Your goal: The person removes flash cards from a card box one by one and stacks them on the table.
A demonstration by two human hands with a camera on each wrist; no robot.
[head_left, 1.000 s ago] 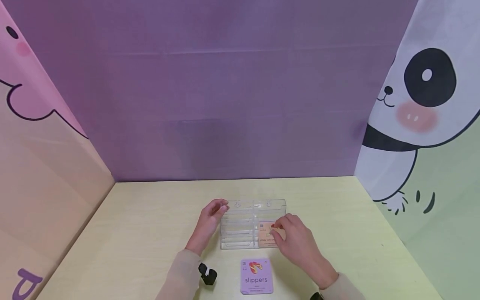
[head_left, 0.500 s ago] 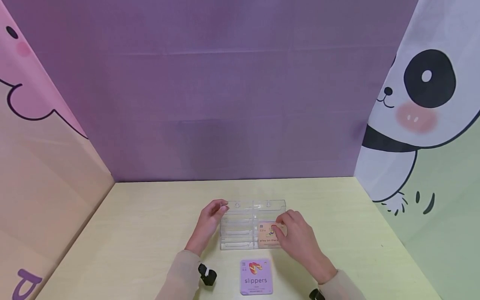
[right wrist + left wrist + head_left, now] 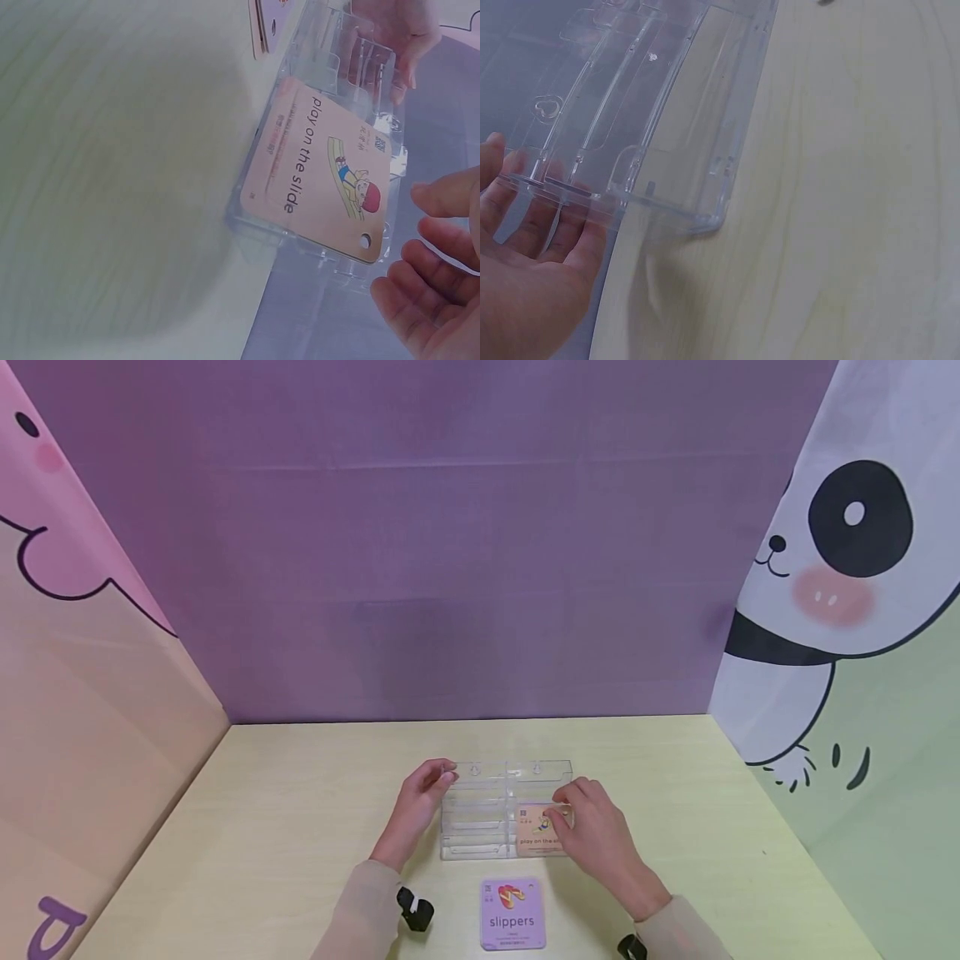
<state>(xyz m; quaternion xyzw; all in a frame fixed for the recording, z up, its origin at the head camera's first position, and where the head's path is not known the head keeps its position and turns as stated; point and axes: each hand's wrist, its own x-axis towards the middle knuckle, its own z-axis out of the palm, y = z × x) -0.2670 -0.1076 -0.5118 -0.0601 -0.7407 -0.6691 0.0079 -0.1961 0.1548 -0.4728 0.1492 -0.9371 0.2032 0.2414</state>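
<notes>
A clear plastic display rack [image 3: 491,768] with two columns of compartments is on the table. My left hand [image 3: 420,797] grips its upper left side; in the left wrist view the thumb is above the rack's edge [image 3: 622,196] and the fingers lie beneath. A peach stack of cards [image 3: 322,169], the top one reading "play on the slide", sits in the lower right compartment. Beside that stack's upper right corner is my right hand [image 3: 600,835], its loosely bent fingers apart from the cards in the right wrist view. A purple stack of cards [image 3: 512,913] marked "slippers" lies in front of the rack.
The pale wooden table [image 3: 300,827] extends around the rack. A purple backdrop [image 3: 465,568] stands behind it, with printed cloth panels at both sides. Black wrist devices [image 3: 416,910] sit at both sleeves.
My right hand has let go of the peach cards and drawn slightly back, showing more of the printed words. The left hand and the purple cards stay put.
</notes>
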